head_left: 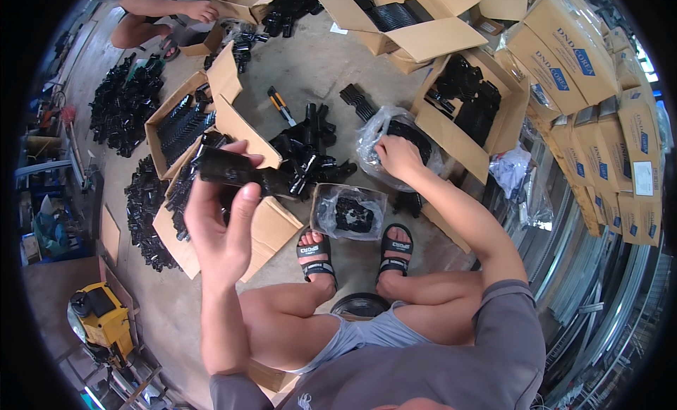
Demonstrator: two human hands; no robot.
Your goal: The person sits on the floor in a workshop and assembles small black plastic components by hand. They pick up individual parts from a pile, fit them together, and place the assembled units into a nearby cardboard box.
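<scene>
Your left hand (222, 223) is closed around a black plastic bracket (236, 172), held up above the open carton (262, 227). It looks light, stiff and smooth, so grip mid-body. Right of the carton, your right hand (398, 158) reaches into the clear bag (372, 135); its grip is hidden.

A workshop or small warehouse floor is shown. Bare concrete (331, 64) is covered with open cardboard boxes (416, 29) and loose heaps of black plastic parts (123, 103). Sealed cartons (599, 100) are stacked at the right beside metal rails (592, 269), and a yellow machine (102, 322) is seen lower left.
</scene>
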